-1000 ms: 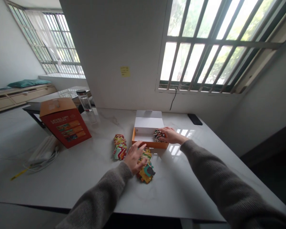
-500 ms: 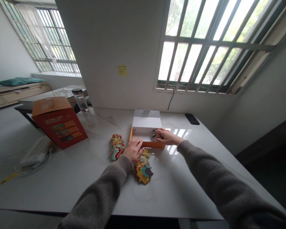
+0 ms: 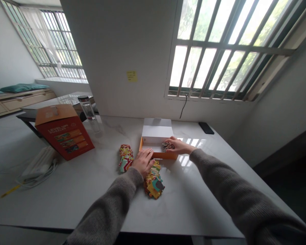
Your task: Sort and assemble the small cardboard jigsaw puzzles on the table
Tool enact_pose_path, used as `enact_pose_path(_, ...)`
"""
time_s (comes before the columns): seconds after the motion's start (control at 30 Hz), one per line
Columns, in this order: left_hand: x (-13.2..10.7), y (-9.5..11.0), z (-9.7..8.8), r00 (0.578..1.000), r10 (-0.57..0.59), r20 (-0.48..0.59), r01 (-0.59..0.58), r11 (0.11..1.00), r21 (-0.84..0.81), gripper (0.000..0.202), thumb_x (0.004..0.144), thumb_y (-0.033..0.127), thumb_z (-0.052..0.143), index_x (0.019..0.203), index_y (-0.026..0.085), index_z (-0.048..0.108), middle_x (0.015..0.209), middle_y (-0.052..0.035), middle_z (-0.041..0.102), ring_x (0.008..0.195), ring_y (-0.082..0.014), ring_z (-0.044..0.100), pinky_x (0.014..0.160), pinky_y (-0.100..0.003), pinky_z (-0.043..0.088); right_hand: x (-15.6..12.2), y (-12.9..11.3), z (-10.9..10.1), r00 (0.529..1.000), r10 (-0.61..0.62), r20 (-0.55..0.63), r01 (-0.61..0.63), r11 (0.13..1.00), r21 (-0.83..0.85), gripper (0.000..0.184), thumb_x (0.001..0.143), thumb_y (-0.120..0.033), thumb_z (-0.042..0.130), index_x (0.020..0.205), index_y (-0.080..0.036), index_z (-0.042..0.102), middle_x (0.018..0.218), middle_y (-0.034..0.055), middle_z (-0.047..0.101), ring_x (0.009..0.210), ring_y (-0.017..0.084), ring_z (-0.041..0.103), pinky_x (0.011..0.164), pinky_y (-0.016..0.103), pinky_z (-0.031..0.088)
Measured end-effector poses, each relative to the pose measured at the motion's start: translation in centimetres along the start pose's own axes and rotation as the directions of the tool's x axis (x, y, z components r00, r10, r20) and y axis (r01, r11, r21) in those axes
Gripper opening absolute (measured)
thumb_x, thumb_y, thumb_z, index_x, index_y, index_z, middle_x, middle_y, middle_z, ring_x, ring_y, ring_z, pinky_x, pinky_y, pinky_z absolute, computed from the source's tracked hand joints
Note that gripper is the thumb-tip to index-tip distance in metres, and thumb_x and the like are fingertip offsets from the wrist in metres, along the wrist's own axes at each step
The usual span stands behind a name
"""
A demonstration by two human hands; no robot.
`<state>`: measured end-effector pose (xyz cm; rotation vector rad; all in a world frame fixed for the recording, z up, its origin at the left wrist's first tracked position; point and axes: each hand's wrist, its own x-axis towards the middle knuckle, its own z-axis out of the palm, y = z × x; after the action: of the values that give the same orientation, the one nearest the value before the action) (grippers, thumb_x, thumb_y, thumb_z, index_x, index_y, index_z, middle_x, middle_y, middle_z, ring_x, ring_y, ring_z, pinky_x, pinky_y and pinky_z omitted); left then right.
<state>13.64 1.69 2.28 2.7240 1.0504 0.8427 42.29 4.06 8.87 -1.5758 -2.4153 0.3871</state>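
Note:
An orange box (image 3: pixel 170 156) with a white inside stands on the table, its white lid (image 3: pixel 157 127) raised at the back. My left hand (image 3: pixel 143 161) is closed over the left part of its front wall, fingers over the rim and thumb in front. My right hand (image 3: pixel 177 145) reaches over the box's right end, fingers closed on a stack of puzzle pieces (image 3: pixel 167 147) inside; the fingertips are partly hidden. One pile of yellow-orange puzzle pieces (image 3: pixel 154 183) lies in front of the box, beside my left wrist. Another pile of red, yellow and mint puzzle pieces (image 3: pixel 126 158) lies left of that hand.
A red puzzle carton (image 3: pixel 66 136) stands at the left, with a glass bottle (image 3: pixel 87 109) behind it. Near the carton lie a white power strip (image 3: pixel 38 163) and its cable. A black phone (image 3: pixel 206 128) rests at the back right, near the wall.
The puzzle pieces under my right hand have tilted, so more of their edges and less of the green face shows. My left hand stays on the box. The view has shifted slightly.

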Motion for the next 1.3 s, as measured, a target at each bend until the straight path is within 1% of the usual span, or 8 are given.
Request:
enact_pose_path(0.2,-0.1,-0.1,-0.1,1.0,0.009,-0.006,-0.009,1.0,-0.019,0.049,0.099,0.037,0.037,0.141,0.013,0.049,0.144,-0.0139,0.052,0.136,-0.0273,0.042,0.119,-0.048,0.027,1.3,1.0,-1.4,0.992,-0.02,0.125,0.024,0.999,-0.028,0.066,0.076,-0.052,0.075,0.136,-0.032,0.054,0.125,0.0069,0.061,0.112,0.026,0.062,0.099,0.036,0.048)
enact_pose_path(0.5,-0.1,0.0,-0.2,1.0,0.014,-0.003,-0.014,0.999,-0.03,0.05,0.097,0.036,0.04,0.142,0.015,0.048,0.144,-0.0131,0.051,0.136,-0.0275,0.042,0.119,-0.048,0.027,1.1,0.8,-0.4,0.991,-0.136,-0.014,0.128,0.957,-0.26,0.054,0.094,-0.052,0.053,0.142,-0.028,0.049,0.122,0.0133,0.063,0.097,0.028,0.068,0.089,0.038,0.049)
enact_pose_path(0.63,0.2,0.3,-0.8,1.0,-0.014,0.025,0.015,0.999,-0.029,0.05,0.095,0.036,0.044,0.14,0.014,0.051,0.141,-0.0133,0.054,0.132,-0.0283,0.045,0.117,-0.048,0.03,0.9,1.1,-0.8,0.994,-0.107,0.03,0.111,0.961,-0.252,0.063,0.091,-0.059,0.053,0.146,-0.029,0.045,0.123,0.0133,0.064,0.096,0.028,0.068,0.086,0.038,0.051)
enact_pose_path(0.83,5.3,0.3,-2.5,0.975,-0.038,0.218,0.062,0.992,-0.107,0.033,0.097,0.034,0.041,0.111,0.023,0.069,0.107,-0.0055,0.072,0.101,-0.0205,0.063,0.094,-0.034,0.048,1.0,1.0,-0.7,0.996,-0.086,-0.001,0.083,0.968,-0.238,0.06,0.09,-0.056,0.056,0.143,-0.028,0.048,0.117,0.0128,0.066,0.094,0.028,0.069,0.081,0.035,0.052)
enact_pose_path(0.9,8.5,0.6,-2.5,0.952,-0.088,0.292,0.117,0.99,-0.084,0.027,0.095,0.036,0.047,0.106,0.024,0.069,0.099,-0.0028,0.073,0.09,-0.0174,0.065,0.084,-0.028,0.05,0.9,1.1,-0.3,0.996,-0.08,-0.031,0.071,0.974,-0.216,0.061,0.091,-0.054,0.056,0.144,-0.025,0.046,0.118,0.0145,0.066,0.098,0.029,0.068,0.083,0.037,0.052)
enact_pose_path(1.07,15.3,2.2,-1.0,0.791,-0.092,0.605,0.095,0.995,0.027,0.039,0.078,0.056,0.069,0.086,0.019,0.072,0.078,-0.0037,0.071,0.07,-0.0181,0.064,0.067,-0.028,0.049,0.9,1.6,-0.1,0.998,-0.043,-0.045,0.039,0.995,-0.096,0.065,0.087,-0.049,0.064,0.143,-0.022,0.046,0.124,0.0147,0.064,0.11,0.029,0.064,0.093,0.038,0.05)
enact_pose_path(1.17,17.1,2.9,-0.5,0.717,-0.086,0.692,0.088,0.996,0.033,0.043,0.067,0.06,0.077,0.073,0.018,0.071,0.064,-0.0022,0.068,0.059,-0.0171,0.062,0.062,-0.028,0.048,1.1,1.6,-0.5,0.999,-0.043,-0.01,0.043,0.998,-0.056,0.061,0.087,-0.047,0.065,0.14,-0.02,0.05,0.119,0.0139,0.065,0.107,0.028,0.065,0.093,0.036,0.051)
enact_pose_path(1.3,17.5,2.9,-0.7,0.64,-0.066,0.765,0.069,0.997,0.029,0.045,0.066,0.063,0.074,0.073,0.018,0.072,0.063,-0.0026,0.069,0.055,-0.0168,0.061,0.06,-0.029,0.048,1.3,1.5,-0.5,1.0,-0.021,0.015,0.021,0.998,-0.056,0.062,0.088,-0.046,0.064,0.141,-0.019,0.05,0.12,0.0145,0.063,0.106,0.027,0.064,0.095,0.036,0.05)
